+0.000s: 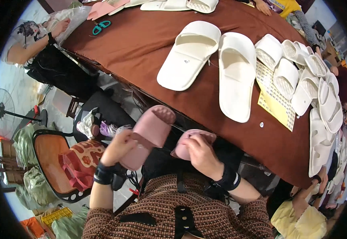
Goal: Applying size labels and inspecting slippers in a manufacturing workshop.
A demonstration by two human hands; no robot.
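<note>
My left hand (119,148) grips a pink slide slipper (154,126) by its side, with the sole's heel part pointing down toward me. In my right hand (202,156) is a second pink slipper (184,147), tilted so that mostly its strap end shows; my fingers wrap over it. Both slippers are held over my lap, apart from each other, in front of the table's near edge. Beyond them a large white slipper (187,57) and another white slipper (237,79) lie side by side on the brown cloth.
The brown-covered table (141,55) bears a yellow sticker sheet (276,101), several more white slippers (319,91) at right and teal-handled scissors (101,27) at far left. An orange chair (50,153) with a red bag (79,165) stands left. Co-workers sit around the table.
</note>
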